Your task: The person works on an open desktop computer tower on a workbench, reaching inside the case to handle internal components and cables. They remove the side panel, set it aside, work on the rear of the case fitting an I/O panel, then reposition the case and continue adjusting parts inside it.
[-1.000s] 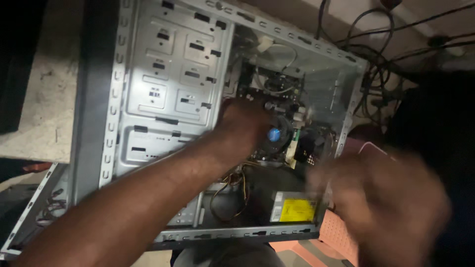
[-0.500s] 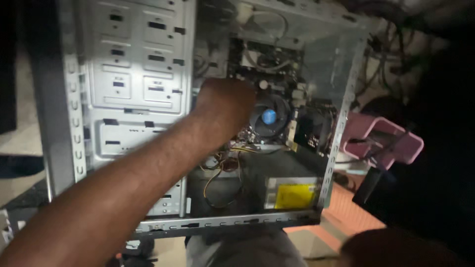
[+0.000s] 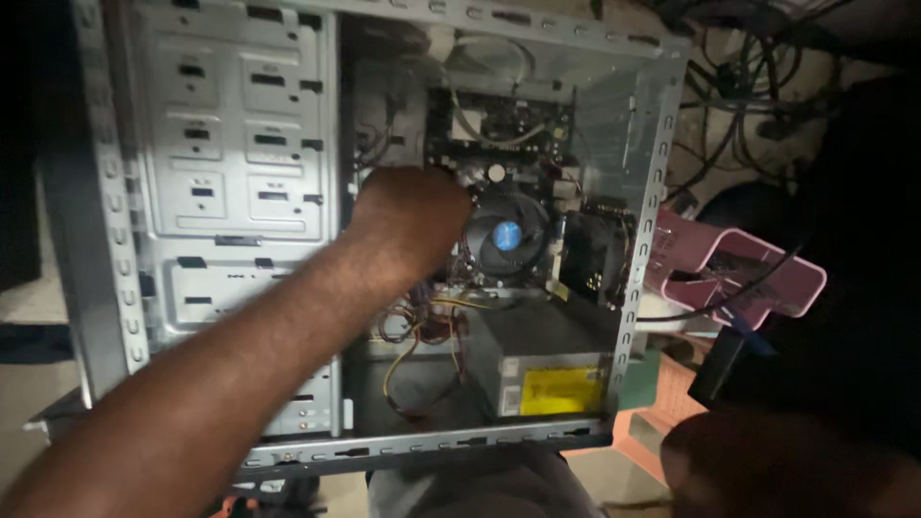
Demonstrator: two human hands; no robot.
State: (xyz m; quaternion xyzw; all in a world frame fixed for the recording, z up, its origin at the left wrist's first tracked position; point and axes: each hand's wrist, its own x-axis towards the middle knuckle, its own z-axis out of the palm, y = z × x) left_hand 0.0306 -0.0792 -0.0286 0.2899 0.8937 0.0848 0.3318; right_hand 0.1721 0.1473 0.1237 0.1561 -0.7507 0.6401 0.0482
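**Steel case lies open, one hand deep among the parts**

Steel all round it, the left hand [image 3: 408, 225] is reached into the opened computer case [image 3: 106, 240], knuckles up and fingers curled down out of sight just left of the cooler fan [image 3: 508, 237]. From where I stand I cannot tell whether it has hold of anything; the fingertips are hidden behind the back of the hand. It sits at the edge of the motherboard [image 3: 499, 125], with a tangle of red and yellow wires [image 3: 422, 331] spilling out just below the wrist.

The right hand [image 3: 767, 470] is only a dark blurred shape low at the corner, well apart from the case, and its grip is not readable either.

As for progress, I judge the work to be midway: the side panel is already off and the inside laid bare, yet the fan, the board and the grey power supply [image 3: 542, 369] with its yellow label all look seated in place. A pink plastic tray [image 3: 734, 269] sits beside the case, cables heaped behind it.
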